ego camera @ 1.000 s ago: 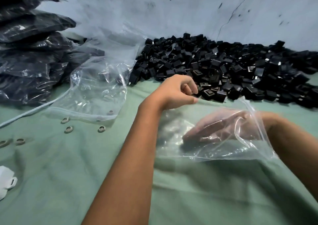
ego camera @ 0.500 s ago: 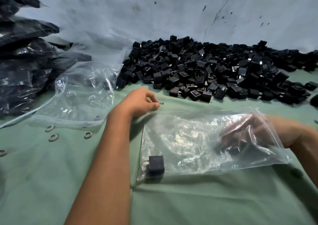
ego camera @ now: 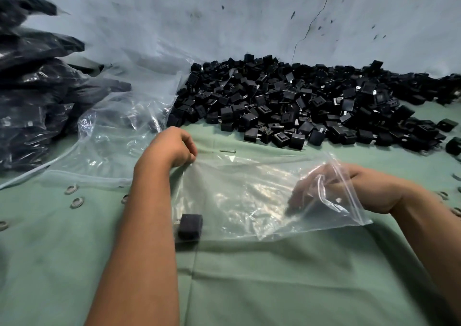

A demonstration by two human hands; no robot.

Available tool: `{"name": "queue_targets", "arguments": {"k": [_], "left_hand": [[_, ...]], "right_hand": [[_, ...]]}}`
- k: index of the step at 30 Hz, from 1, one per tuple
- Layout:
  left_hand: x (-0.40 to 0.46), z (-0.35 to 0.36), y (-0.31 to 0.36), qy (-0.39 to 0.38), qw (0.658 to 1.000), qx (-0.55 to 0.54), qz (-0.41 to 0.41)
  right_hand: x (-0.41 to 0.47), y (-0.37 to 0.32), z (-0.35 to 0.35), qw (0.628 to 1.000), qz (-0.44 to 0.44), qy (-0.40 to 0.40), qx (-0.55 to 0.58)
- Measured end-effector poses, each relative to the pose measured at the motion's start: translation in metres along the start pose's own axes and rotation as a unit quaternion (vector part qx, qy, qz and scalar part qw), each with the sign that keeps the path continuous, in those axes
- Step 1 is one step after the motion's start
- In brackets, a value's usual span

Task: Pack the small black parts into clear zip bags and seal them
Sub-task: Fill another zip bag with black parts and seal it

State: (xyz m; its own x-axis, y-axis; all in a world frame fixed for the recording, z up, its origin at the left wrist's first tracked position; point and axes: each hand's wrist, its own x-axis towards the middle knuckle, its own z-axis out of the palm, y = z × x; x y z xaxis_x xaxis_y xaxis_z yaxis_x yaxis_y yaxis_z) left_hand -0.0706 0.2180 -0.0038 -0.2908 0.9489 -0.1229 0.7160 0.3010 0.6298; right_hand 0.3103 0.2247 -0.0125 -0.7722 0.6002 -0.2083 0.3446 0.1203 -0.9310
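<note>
A clear zip bag (ego camera: 249,201) lies spread flat on the green cloth (ego camera: 274,275). One small black part (ego camera: 190,226) sits inside its near left corner. My left hand (ego camera: 172,148) pinches the bag's far left corner. My right hand (ego camera: 331,188) is inside the bag's mouth at the right, its fingers reaching left and blurred by the plastic, with the zip rim draped over the wrist. A big heap of loose black parts (ego camera: 311,106) lies along the wall behind the bag.
Filled dark bags (ego camera: 32,96) are stacked at the far left, with a large loose clear bag (ego camera: 117,131) beside them. Several metal rings (ego camera: 74,196) lie on the cloth at the left, and a small nail (ego camera: 227,151) rests just beyond the zip bag. A pale wall (ego camera: 224,14) closes the back.
My left hand drew back from the heap and took the bag's far corner. The bag got stretched flat, a black part landed in its near left corner, and my right hand slid back toward the mouth.
</note>
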Motion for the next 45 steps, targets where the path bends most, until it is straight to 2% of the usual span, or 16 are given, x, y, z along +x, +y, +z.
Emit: {"name": "queue_targets", "arguments": {"k": [3,5,7,8,9,11,14,17,19,21,24,29,34,36,40,45], "left_hand": [[0.002,0.002,-0.002,0.060,0.998,0.006,-0.019],[0.005,0.004,-0.002,0.090,0.996,0.012,-0.021],[0.006,0.005,-0.001,0.106,0.994,0.007,-0.024],[0.006,0.006,-0.001,0.110,0.994,0.004,-0.029],[0.005,0.006,0.000,0.115,0.993,0.003,-0.033],[0.003,0.007,0.003,0.147,0.989,0.005,-0.030],[-0.002,0.009,0.027,0.199,0.979,-0.006,0.040],[-0.013,0.026,0.069,0.125,0.974,-0.073,0.174],[-0.024,0.047,0.095,0.053,0.959,-0.080,0.265],[-0.034,0.073,0.113,0.004,0.941,-0.033,0.336],[-0.046,0.108,0.126,-0.050,0.916,0.053,0.394],[-0.050,0.122,0.123,-0.053,0.894,0.089,0.435],[-0.045,0.110,0.127,0.002,0.895,0.063,0.441],[-0.044,0.103,0.128,-0.013,0.901,0.040,0.432],[-0.047,0.091,0.131,-0.043,0.906,0.011,0.421],[-0.053,0.075,0.135,-0.051,0.904,-0.005,0.424]], "right_hand": [[-0.003,0.003,-0.010,0.992,0.100,0.082,-0.009],[0.004,0.008,-0.019,0.959,0.160,0.217,-0.083],[0.021,0.012,-0.027,0.896,0.144,0.408,-0.100],[0.031,0.008,-0.027,0.865,0.103,0.478,-0.114],[0.042,0.003,-0.027,0.844,0.055,0.511,-0.152],[0.060,-0.008,-0.025,0.843,0.008,0.471,-0.261],[0.080,-0.013,-0.027,0.864,0.028,0.374,-0.336],[0.079,-0.009,-0.029,0.847,0.030,0.413,-0.334],[0.068,-0.009,-0.033,0.835,0.026,0.476,-0.274],[0.053,-0.008,-0.034,0.835,0.031,0.522,-0.172],[0.029,0.000,-0.023,0.855,0.060,0.515,-0.020],[-0.003,0.006,0.003,0.870,0.082,0.452,0.179],[-0.008,-0.002,0.017,0.904,0.056,0.345,0.244],[-0.006,-0.006,0.020,0.924,0.052,0.317,0.209],[0.001,-0.011,0.024,0.949,0.090,0.298,0.053],[0.015,-0.021,0.033,0.970,0.042,0.236,0.050]]}}
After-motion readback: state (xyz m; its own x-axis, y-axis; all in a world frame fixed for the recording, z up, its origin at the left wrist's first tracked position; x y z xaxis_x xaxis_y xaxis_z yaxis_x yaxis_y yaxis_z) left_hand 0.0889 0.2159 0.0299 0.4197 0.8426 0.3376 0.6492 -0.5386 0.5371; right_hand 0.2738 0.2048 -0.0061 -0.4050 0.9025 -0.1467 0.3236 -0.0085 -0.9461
